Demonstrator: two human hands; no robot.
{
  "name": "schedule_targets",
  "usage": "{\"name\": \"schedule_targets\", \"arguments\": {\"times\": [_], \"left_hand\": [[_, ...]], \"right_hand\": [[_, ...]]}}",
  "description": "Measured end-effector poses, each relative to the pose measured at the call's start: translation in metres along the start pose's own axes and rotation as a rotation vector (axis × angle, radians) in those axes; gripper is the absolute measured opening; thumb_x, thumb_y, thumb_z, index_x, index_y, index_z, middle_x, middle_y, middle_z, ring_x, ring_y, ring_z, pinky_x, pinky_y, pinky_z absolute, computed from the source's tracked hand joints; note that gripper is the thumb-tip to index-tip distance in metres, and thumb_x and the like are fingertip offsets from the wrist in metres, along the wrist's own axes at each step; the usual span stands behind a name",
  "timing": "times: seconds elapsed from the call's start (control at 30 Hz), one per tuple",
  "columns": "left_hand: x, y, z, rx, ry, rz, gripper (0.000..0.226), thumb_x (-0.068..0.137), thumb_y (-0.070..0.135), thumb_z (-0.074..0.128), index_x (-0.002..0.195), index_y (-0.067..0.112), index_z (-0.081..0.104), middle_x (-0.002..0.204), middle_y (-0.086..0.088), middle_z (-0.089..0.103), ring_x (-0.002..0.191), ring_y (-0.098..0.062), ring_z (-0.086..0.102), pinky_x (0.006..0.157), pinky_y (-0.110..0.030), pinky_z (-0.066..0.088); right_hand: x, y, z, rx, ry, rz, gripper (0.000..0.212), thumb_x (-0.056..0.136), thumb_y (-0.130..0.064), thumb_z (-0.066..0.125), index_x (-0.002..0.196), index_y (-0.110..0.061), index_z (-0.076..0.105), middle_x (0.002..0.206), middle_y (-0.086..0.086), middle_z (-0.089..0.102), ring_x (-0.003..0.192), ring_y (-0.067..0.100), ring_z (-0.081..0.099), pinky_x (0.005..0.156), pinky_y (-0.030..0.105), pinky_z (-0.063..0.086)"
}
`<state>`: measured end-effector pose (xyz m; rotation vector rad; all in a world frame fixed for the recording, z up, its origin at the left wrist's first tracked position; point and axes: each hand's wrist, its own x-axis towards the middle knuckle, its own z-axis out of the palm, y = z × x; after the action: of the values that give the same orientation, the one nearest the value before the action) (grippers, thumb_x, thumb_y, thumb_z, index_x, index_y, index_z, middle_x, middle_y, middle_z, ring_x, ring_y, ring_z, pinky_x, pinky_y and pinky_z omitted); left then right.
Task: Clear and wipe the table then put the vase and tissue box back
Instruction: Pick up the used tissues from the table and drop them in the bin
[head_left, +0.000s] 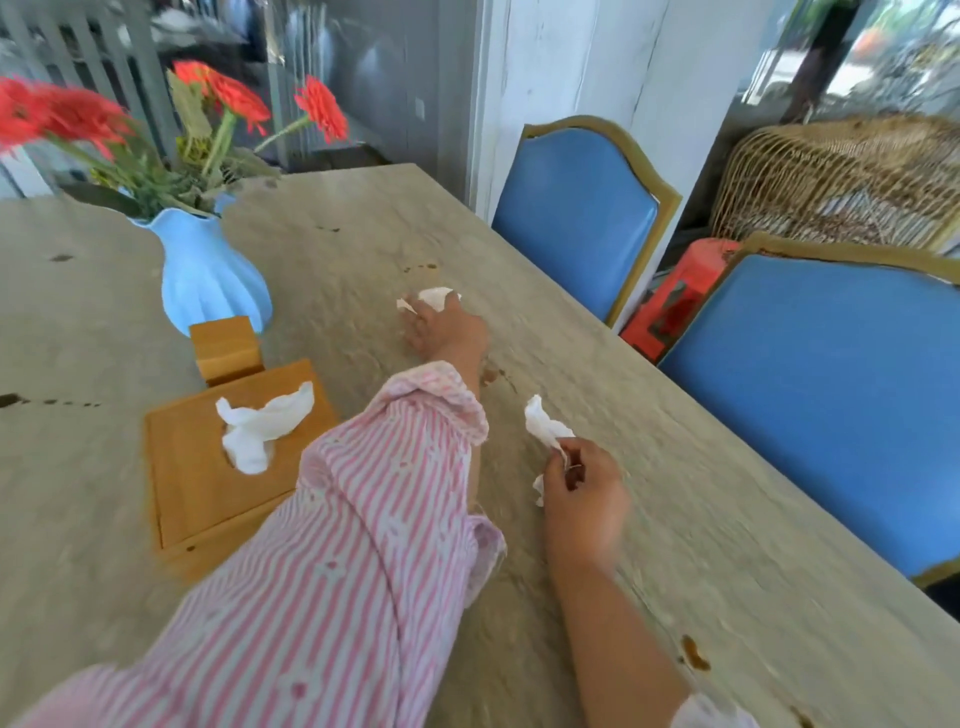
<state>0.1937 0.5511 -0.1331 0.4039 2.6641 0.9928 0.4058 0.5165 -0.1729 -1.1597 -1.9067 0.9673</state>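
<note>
A light blue ribbed vase (208, 275) with red flowers stands on the grey stone table (649, 467) at the left. In front of it lie a small wooden block (226, 348) and a wooden tissue box (208, 467) with a white tissue sticking out. My left hand (447, 330) reaches across the table and presses a crumpled white tissue (431, 299) onto the surface. My right hand (582, 499) hovers nearer to me and pinches a second crumpled tissue (543, 426).
Brown stains (693, 652) mark the table near the right front edge, at the far left, and beyond my left hand. Two blue padded chairs (576, 218) (821, 395) stand along the right side. A wicker basket (841, 182) and a red stool (675, 296) sit behind them.
</note>
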Motion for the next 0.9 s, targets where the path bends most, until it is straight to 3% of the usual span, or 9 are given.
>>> {"name": "schedule_targets", "arguments": {"times": [0.1,0.17,0.27,0.4,0.5,0.63,0.77,0.9], "left_hand": [[0.012,0.0,0.006,0.105,-0.007,0.02,0.054,0.097,0.024,0.036,0.148,0.033,0.02,0.159,-0.011,-0.011,0.147,-0.032,-0.006,0.119,-0.05,0.005],[0.017,-0.004,0.009,0.162,-0.006,0.03,0.056,0.097,0.02,0.037,0.149,0.029,0.018,0.16,-0.012,0.0,0.147,-0.033,0.001,0.119,-0.05,0.01],[0.019,-0.007,0.011,0.145,0.071,0.028,0.048,0.097,0.015,0.036,0.144,0.016,0.03,0.152,-0.015,0.024,0.142,-0.034,0.02,0.115,-0.046,0.022],[0.016,-0.004,0.006,0.105,0.165,-0.022,0.046,0.092,0.014,0.051,0.135,0.004,0.041,0.143,-0.015,0.042,0.134,-0.031,0.037,0.108,-0.041,0.037],[0.004,0.002,-0.006,0.051,0.158,-0.036,0.038,0.093,0.01,0.05,0.13,0.0,0.048,0.135,-0.017,0.051,0.125,-0.031,0.05,0.1,-0.037,0.045],[-0.05,0.009,-0.018,0.015,0.143,0.135,0.042,0.095,0.007,0.048,0.136,0.0,0.04,0.141,-0.017,0.043,0.129,-0.03,0.046,0.102,-0.033,0.042],[-0.131,-0.006,-0.03,-0.058,0.054,0.247,0.033,0.093,-0.001,0.043,0.125,0.004,0.051,0.128,-0.016,0.055,0.116,-0.031,0.054,0.097,-0.038,0.048],[-0.212,-0.031,-0.052,-0.074,-0.014,0.344,0.033,0.095,0.01,0.048,0.127,0.009,0.056,0.122,-0.012,0.062,0.11,-0.026,0.059,0.093,-0.033,0.046]], "right_hand": [[0.0,0.0,0.0,0.007,0.008,-0.018,0.02,0.091,-0.008,0.055,0.106,-0.01,0.068,0.09,-0.002,0.06,0.066,-0.001,0.049,0.057,0.0,0.036],[0.0,0.0,0.001,0.017,0.011,-0.033,0.019,0.091,-0.007,0.055,0.105,-0.01,0.068,0.089,0.0,0.061,0.067,-0.001,0.05,0.059,0.0,0.037],[0.001,0.001,0.0,0.014,0.013,-0.039,0.019,0.091,-0.008,0.055,0.105,-0.012,0.068,0.09,0.001,0.062,0.067,-0.001,0.05,0.062,0.0,0.038],[0.001,0.0,-0.001,0.019,0.025,-0.047,0.017,0.091,-0.008,0.056,0.103,-0.011,0.068,0.088,0.002,0.062,0.066,0.0,0.049,0.059,0.0,0.037],[0.001,-0.002,-0.001,0.02,0.037,-0.038,0.017,0.091,-0.007,0.056,0.103,-0.01,0.068,0.09,0.001,0.061,0.066,-0.001,0.049,0.057,-0.002,0.036],[0.003,-0.007,0.0,-0.001,0.038,0.002,0.02,0.091,-0.009,0.055,0.106,-0.008,0.067,0.096,0.005,0.065,0.074,0.011,0.053,0.061,0.01,0.037],[-0.014,-0.02,-0.013,0.039,0.028,0.11,0.02,0.09,-0.008,0.056,0.106,-0.007,0.068,0.102,0.01,0.067,0.08,0.013,0.054,0.071,0.021,0.041],[-0.054,-0.038,-0.048,0.1,-0.002,0.172,0.018,0.088,-0.01,0.058,0.102,-0.007,0.07,0.096,0.01,0.07,0.082,0.02,0.064,0.072,0.028,0.05]]}}
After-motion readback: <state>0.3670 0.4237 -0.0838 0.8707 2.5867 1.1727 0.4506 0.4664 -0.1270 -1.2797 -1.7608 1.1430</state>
